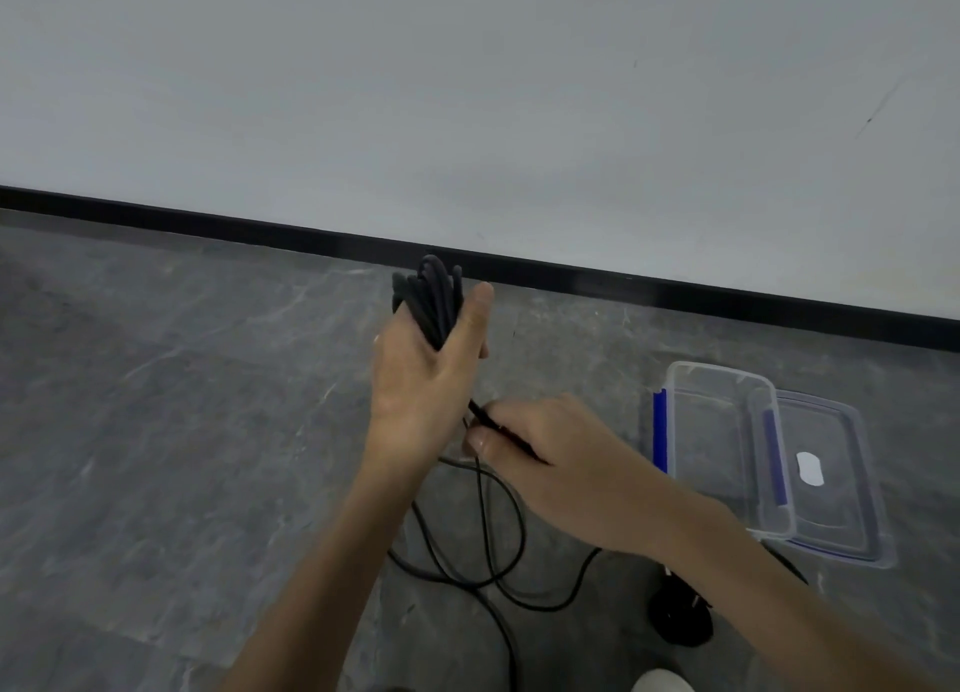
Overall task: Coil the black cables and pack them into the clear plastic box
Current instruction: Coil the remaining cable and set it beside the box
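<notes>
mid-coiling: left hand [421,379] grips cable coil [434,296], right hand [545,447] pinches loose strand [484,514]; next wrap needs slack drawn up.

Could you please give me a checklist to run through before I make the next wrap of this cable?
1. Coil secured: the left hand grips the coil, held up off the floor. Ok.
2. Feed strand held: the right hand pinches the loose cable just below the coil. Ok.
3. Loose cable free of tangles: its loops cross on the floor. Cannot tell.
4. Coiling finished: a good length lies unwound. Not ok.
5. Clear plastic box open: its lid is off, lying beside it. Ok.
</notes>
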